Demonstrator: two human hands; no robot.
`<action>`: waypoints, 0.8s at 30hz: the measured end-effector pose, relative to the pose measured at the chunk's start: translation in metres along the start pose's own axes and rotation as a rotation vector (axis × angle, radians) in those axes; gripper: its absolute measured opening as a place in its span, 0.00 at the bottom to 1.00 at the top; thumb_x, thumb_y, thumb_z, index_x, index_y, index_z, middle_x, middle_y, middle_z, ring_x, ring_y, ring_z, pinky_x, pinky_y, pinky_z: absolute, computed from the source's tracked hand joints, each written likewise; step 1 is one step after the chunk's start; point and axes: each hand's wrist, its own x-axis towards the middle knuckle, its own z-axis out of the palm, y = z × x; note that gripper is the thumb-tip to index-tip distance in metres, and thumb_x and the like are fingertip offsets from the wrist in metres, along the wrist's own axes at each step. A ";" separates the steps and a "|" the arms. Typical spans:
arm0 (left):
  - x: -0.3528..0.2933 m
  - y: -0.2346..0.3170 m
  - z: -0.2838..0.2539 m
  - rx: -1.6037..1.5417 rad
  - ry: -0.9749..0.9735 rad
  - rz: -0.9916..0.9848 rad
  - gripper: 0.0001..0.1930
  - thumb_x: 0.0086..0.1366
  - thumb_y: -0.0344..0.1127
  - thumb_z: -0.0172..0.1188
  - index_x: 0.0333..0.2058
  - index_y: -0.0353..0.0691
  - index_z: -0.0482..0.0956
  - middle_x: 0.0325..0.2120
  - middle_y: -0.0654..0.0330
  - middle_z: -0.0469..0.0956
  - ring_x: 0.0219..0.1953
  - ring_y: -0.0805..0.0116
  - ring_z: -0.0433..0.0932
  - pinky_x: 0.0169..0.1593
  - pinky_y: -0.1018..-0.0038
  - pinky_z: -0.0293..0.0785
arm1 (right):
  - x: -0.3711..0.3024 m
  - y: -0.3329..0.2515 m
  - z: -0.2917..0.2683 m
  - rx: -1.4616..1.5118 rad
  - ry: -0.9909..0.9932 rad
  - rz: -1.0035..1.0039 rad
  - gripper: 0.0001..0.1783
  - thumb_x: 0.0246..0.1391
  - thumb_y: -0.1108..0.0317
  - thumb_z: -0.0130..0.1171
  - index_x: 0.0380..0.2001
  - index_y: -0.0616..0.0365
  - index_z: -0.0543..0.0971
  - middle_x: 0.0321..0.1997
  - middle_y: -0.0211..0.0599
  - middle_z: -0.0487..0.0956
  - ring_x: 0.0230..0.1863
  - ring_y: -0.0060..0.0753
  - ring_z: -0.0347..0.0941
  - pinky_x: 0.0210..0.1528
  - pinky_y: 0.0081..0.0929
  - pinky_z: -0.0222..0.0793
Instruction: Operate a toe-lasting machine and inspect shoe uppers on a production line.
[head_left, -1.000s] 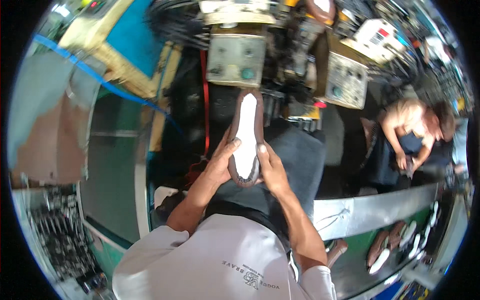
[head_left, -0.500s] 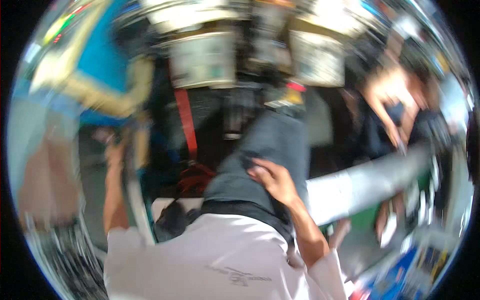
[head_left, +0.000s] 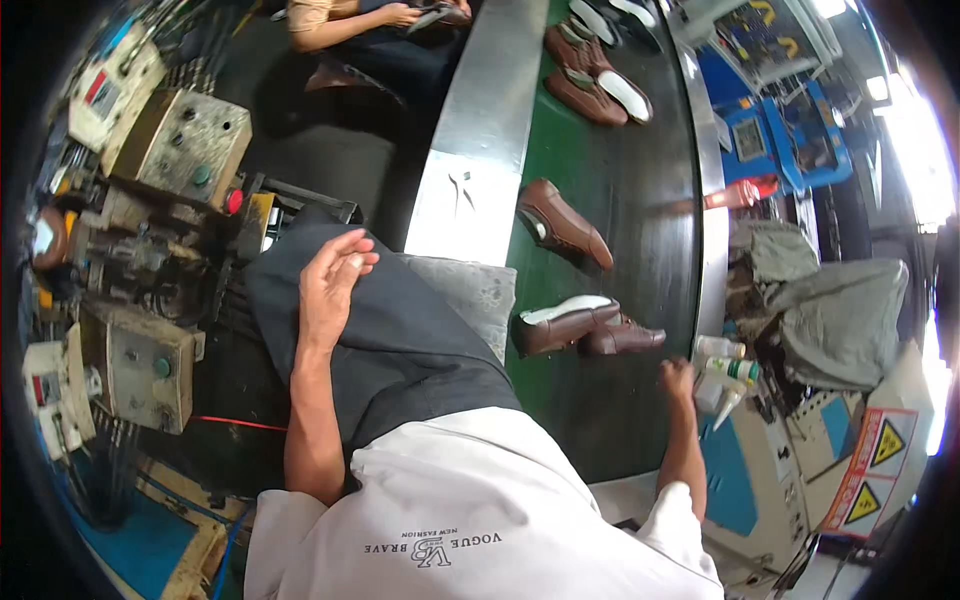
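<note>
My left hand (head_left: 330, 285) is raised over my dark trousers (head_left: 415, 330), its fingers stretched and slightly bent, holding nothing. To the right, my right hand (head_left: 677, 378) reaches out at the far side of a conveyor belt (head_left: 650, 270); its fingers look curled in, and what they may hold is hidden. Just left of it on the belt rests a brown lace-up shoe (head_left: 625, 337), touching another brown shoe (head_left: 568, 318) tipped to show its white sole. Farther up lies a single brown shoe (head_left: 565, 225). Small bottles (head_left: 722, 350) stand beside my right hand.
More shoes (head_left: 590, 85) lie up the belt. A metal ledge (head_left: 480, 130) borders it, and a co-worker's hands (head_left: 400, 15) hold a shoe beyond. Machine control boxes (head_left: 185, 150) stand at left. A blue machine (head_left: 790, 140) and grey cloth covers (head_left: 840, 315) are at right.
My view and body have turned right from the machines toward the belt. My right hand has gone from my lap to the belt's far side; my left hand is now over my trousers.
</note>
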 end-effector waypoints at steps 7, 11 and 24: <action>-0.004 -0.017 -0.007 0.197 -0.025 -0.150 0.15 0.79 0.25 0.56 0.60 0.29 0.82 0.49 0.53 0.86 0.49 0.68 0.86 0.55 0.73 0.83 | -0.123 0.007 0.111 0.852 -0.015 0.923 0.53 0.55 0.35 0.78 0.73 0.53 0.67 0.45 0.45 0.73 0.40 0.50 0.76 0.48 0.56 0.79; -0.014 -0.013 -0.018 0.290 0.038 -0.224 0.15 0.79 0.25 0.56 0.59 0.29 0.83 0.48 0.54 0.86 0.47 0.69 0.86 0.53 0.73 0.83 | -0.039 -0.006 0.137 0.836 0.143 0.951 0.53 0.49 0.26 0.77 0.62 0.57 0.74 0.41 0.35 0.69 0.36 0.41 0.71 0.42 0.51 0.74; -0.048 -0.035 -0.019 0.235 0.199 -0.207 0.14 0.78 0.25 0.56 0.57 0.29 0.83 0.47 0.52 0.87 0.46 0.67 0.87 0.51 0.72 0.83 | 0.166 -0.034 0.112 0.799 0.130 0.158 0.32 0.55 0.70 0.72 0.61 0.75 0.78 0.51 0.46 0.82 0.47 0.43 0.83 0.53 0.45 0.81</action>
